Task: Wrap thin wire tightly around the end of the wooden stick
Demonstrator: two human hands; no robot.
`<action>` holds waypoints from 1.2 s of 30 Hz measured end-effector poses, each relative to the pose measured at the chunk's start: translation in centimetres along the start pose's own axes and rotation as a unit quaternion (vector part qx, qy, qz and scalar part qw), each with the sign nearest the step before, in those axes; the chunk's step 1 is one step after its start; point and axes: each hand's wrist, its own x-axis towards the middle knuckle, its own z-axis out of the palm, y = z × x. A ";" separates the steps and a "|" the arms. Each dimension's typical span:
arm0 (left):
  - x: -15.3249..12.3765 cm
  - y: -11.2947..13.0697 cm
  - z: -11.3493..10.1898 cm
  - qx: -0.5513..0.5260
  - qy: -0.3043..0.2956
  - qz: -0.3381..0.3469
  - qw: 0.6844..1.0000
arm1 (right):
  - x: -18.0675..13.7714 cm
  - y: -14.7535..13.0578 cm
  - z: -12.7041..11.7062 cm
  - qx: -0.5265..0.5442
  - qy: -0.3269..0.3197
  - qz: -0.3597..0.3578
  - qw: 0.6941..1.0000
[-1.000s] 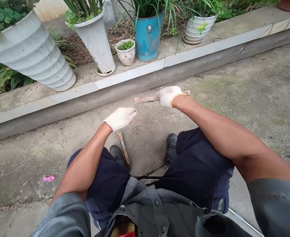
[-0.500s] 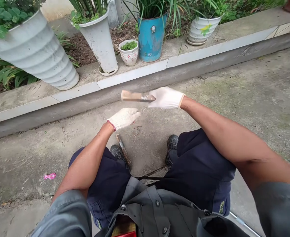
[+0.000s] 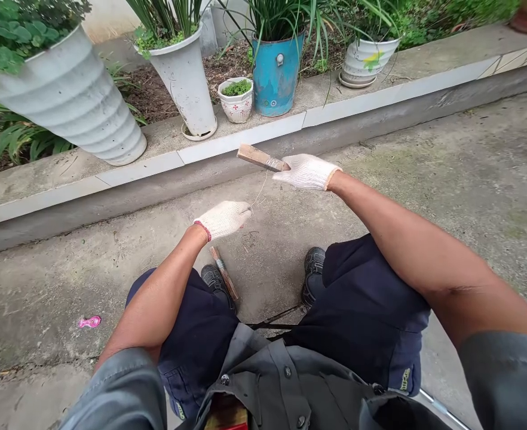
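In a white knit glove, my right hand [image 3: 307, 171] grips one end of a wooden block [image 3: 255, 156] with thin string wound round its middle. A loose strand of string [image 3: 260, 190] runs from the block down to my left hand [image 3: 224, 219], gloved too, its fingers pinched on the strand. The hands are apart, the left lower and nearer to me. On the concrete beside my left shoe lies a second wooden stick [image 3: 223, 272], also with a wound band about its middle.
Potted plants, among them a blue bucket [image 3: 276, 74] and a tall white pot [image 3: 185, 83], line a low tile-edged ledge [image 3: 241, 136] ahead. A pink object [image 3: 89, 322] lies on the ground at left. A metal rod [image 3: 443, 409] shows at lower right.
The wooden block in my right hand has tilted, its free end rising and shifting right. My left hand has dropped slightly, and the string between the hands now shows clearly.
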 end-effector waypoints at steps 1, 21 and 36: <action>0.0 0.0 -0.1 0.002 0.003 -0.002 1.000 | 0.1 0.1 0.2 -0.010 0.002 0.005 1.000; -0.7 0.8 -2.1 0.031 0.102 -0.027 0.994 | -3.0 -5.6 4.5 -0.224 -0.137 -0.116 0.958; -0.7 1.6 -1.8 -0.066 0.023 -0.032 0.997 | 1.4 1.3 -0.8 -0.054 0.067 0.084 0.993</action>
